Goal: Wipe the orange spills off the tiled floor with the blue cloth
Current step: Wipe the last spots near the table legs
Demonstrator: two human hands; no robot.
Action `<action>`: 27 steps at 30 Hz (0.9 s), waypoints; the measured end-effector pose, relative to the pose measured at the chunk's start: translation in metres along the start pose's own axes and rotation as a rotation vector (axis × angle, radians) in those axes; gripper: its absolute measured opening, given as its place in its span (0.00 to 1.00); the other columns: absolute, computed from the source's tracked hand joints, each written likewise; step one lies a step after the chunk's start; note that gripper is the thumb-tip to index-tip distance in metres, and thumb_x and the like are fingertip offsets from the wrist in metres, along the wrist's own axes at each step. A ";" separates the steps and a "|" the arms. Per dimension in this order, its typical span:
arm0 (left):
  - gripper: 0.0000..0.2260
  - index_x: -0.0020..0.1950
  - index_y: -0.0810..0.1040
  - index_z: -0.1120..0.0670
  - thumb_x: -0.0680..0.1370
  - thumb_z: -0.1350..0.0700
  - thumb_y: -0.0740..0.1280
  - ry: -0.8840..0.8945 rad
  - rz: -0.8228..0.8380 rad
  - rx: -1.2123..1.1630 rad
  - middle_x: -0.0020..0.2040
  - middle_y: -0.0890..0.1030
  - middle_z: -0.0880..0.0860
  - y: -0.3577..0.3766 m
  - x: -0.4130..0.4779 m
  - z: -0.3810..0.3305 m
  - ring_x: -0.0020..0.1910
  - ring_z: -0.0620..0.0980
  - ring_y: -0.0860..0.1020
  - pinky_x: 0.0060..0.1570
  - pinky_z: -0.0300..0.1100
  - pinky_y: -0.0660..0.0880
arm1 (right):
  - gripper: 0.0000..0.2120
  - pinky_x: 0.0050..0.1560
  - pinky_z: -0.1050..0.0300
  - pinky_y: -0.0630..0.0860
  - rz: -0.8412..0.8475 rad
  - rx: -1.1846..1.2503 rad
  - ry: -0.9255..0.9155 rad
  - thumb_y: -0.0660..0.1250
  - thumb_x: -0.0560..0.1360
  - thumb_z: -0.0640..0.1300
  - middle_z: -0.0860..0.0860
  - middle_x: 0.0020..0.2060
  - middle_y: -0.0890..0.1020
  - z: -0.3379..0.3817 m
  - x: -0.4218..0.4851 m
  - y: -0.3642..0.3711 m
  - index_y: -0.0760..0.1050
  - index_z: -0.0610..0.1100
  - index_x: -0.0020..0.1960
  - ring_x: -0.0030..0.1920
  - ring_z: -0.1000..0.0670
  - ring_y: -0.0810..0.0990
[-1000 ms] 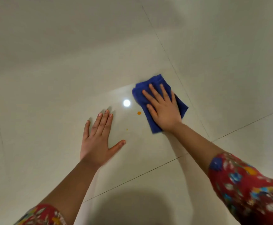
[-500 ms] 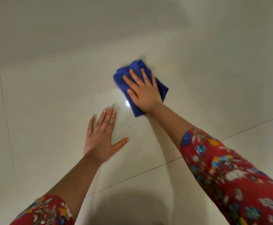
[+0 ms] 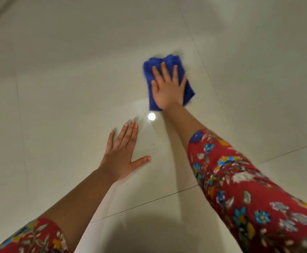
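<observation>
The blue cloth [image 3: 168,60] lies folded on the floor [image 3: 57,88], upper centre of the frame, under the right hand [image 3: 167,88], whose grip is spread flat and pressing down. The left hand [image 3: 120,154] rests spread on the tile below. The cloth looks soft, light and limp: press over its middle so it slides without bunching.

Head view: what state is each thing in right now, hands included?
Cloth: bunched in folds, lying on the floor, pressed under the right hand.
Right hand: fingers straight, palm down on the cloth.
Left hand: flat on the floor, fingers spread, holding nothing.
Orange speck: small, uncovered, beside the left hand, apart from the cloth.
Floor: glossy, reflecting a light.
</observation>
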State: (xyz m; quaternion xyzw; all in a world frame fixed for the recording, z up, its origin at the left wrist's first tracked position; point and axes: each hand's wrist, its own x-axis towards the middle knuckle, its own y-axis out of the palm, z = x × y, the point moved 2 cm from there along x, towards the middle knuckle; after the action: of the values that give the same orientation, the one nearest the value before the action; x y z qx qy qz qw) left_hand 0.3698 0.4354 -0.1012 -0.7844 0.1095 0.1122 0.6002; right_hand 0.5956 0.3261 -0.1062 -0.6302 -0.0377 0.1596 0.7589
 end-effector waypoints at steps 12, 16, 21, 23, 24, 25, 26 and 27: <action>0.45 0.78 0.35 0.52 0.72 0.26 0.45 -0.324 -0.106 -0.024 0.78 0.35 0.46 0.005 -0.067 0.055 0.76 0.45 0.35 0.76 0.54 0.41 | 0.25 0.73 0.32 0.41 -0.041 -0.017 0.243 0.45 0.82 0.58 0.56 0.79 0.48 -0.052 -0.051 -0.003 0.48 0.59 0.78 0.78 0.43 0.43; 0.45 0.78 0.37 0.52 0.72 0.25 0.45 -0.329 -0.114 -0.017 0.79 0.38 0.47 0.007 -0.065 0.055 0.77 0.45 0.37 0.76 0.54 0.42 | 0.25 0.72 0.31 0.40 0.003 -0.020 -0.019 0.46 0.81 0.58 0.56 0.79 0.48 0.041 -0.009 0.010 0.49 0.58 0.78 0.78 0.42 0.43; 0.45 0.78 0.38 0.52 0.71 0.25 0.43 -0.334 -0.107 0.011 0.79 0.40 0.48 0.010 -0.066 0.058 0.77 0.46 0.38 0.75 0.53 0.42 | 0.24 0.73 0.34 0.45 0.046 -0.033 -0.529 0.50 0.81 0.57 0.56 0.78 0.56 0.115 -0.079 0.037 0.57 0.59 0.77 0.78 0.43 0.51; 0.45 0.79 0.40 0.52 0.71 0.25 0.43 -0.329 -0.105 0.007 0.80 0.43 0.49 0.010 -0.066 0.059 0.78 0.46 0.40 0.75 0.53 0.42 | 0.24 0.74 0.35 0.48 0.038 -0.034 -0.700 0.51 0.81 0.57 0.56 0.77 0.59 0.092 -0.133 0.039 0.59 0.58 0.76 0.77 0.44 0.55; 0.45 0.79 0.41 0.52 0.71 0.25 0.43 -0.329 -0.100 0.003 0.80 0.43 0.49 0.010 -0.065 0.059 0.78 0.46 0.40 0.75 0.53 0.42 | 0.24 0.74 0.35 0.47 0.058 -0.039 -0.725 0.51 0.81 0.57 0.56 0.77 0.58 0.070 -0.152 0.039 0.59 0.58 0.76 0.77 0.45 0.55; 0.45 0.79 0.41 0.53 0.71 0.25 0.43 -0.333 -0.102 0.000 0.80 0.42 0.49 0.010 -0.065 0.059 0.78 0.47 0.40 0.75 0.53 0.43 | 0.24 0.73 0.34 0.46 0.063 -0.042 -0.696 0.52 0.80 0.57 0.57 0.77 0.58 0.045 -0.160 0.036 0.58 0.59 0.76 0.78 0.45 0.54; 0.45 0.79 0.40 0.53 0.71 0.25 0.44 -0.335 -0.104 0.008 0.79 0.40 0.49 0.008 -0.065 0.058 0.78 0.47 0.39 0.76 0.54 0.43 | 0.24 0.72 0.33 0.46 0.036 -0.045 -0.619 0.52 0.80 0.57 0.58 0.77 0.58 0.021 -0.155 0.030 0.58 0.60 0.76 0.78 0.45 0.54; 0.45 0.79 0.39 0.53 0.71 0.25 0.43 -0.334 -0.096 0.021 0.79 0.39 0.49 0.008 -0.065 0.057 0.77 0.47 0.38 0.76 0.54 0.43 | 0.24 0.71 0.31 0.46 0.009 -0.059 -0.499 0.51 0.80 0.58 0.58 0.77 0.57 0.002 -0.140 0.026 0.57 0.61 0.76 0.78 0.44 0.53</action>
State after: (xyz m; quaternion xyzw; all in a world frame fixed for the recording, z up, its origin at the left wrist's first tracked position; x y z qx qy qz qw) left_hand 0.3034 0.4907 -0.1029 -0.7529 -0.0282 0.2107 0.6229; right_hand 0.4571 0.2913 -0.1107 -0.5932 -0.2258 0.3126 0.7067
